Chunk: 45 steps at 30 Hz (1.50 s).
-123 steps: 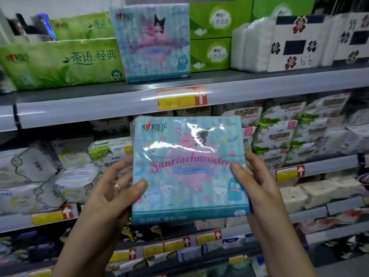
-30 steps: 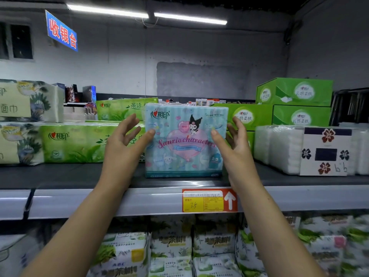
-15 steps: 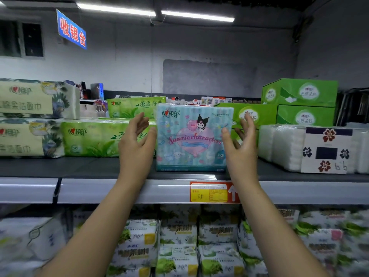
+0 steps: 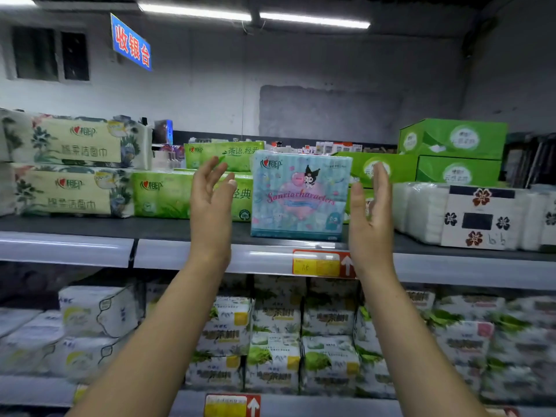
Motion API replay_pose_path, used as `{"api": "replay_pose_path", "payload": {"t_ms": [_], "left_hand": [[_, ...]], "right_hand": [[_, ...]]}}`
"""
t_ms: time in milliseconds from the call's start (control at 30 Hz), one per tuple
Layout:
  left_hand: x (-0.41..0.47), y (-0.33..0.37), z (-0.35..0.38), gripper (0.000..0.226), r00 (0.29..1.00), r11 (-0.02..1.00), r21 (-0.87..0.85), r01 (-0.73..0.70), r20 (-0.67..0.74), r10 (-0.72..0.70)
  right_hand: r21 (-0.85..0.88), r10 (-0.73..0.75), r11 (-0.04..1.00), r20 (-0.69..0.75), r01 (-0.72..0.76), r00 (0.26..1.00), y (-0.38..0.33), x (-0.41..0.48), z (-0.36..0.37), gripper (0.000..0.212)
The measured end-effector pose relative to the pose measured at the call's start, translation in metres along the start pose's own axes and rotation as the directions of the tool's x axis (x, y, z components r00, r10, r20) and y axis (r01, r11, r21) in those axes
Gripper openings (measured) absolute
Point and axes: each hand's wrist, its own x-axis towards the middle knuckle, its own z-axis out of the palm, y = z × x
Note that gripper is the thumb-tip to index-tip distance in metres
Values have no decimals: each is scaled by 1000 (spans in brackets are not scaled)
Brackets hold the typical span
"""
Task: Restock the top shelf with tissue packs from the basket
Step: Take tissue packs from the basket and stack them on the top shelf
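Blue Sanrio-print tissue pack [image 4: 301, 195] stands upright on the top shelf [image 4: 90, 225], near the front edge, price tag [image 4: 323, 263] at its 6 o'clock. Left hand [image 4: 210, 203] at the pack's 9 o'clock: fingers spread and relaxed, palm turned to the pack, clear gap, holding nothing. Right hand [image 4: 371, 212] at 3 o'clock: fingers straight and together, thumb just beside the pack's edge. Can't tell if it touches, but it has no grip on the pack. Green tissue packs [image 4: 165, 194] lie beyond the left hand, white flower-print packs [image 4: 478, 216] at 3 o'clock, green boxes [image 4: 451, 139] at 2 o'clock. Basket not in view. Handling guess: light, soft, squashy bundle in glossy film, probably slippery; dents rather than breaks. Best held by the two side faces with flat palms and thumbs on the front, not pinched by the film.
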Motion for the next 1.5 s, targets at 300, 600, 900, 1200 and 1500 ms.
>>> {"api": "replay_pose_path", "payload": {"t_ms": [300,600,900,1200,1500], "left_hand": [[-52,55,-15,52,981,991,132,19,187,-43],[-81,77,-22,62,975,982,177,62,199,-97],[-91,78,-37,49,987,981,176,80,124,-103],[-82,91,-88,59,990,988,131,79,106,-93],[-59,111,-167,55,990,988,145,44,124,-62]], "right_hand": [[76,87,993,93,-94,992,-38,-31,-37,57],[14,186,980,264,-197,946,-57,-36,-62,67],[148,244,946,262,-288,934,-60,-52,-58,58],[154,253,941,271,-302,929,-77,-67,-19,40],[184,214,947,245,-262,946,-106,-98,47,40]]}}
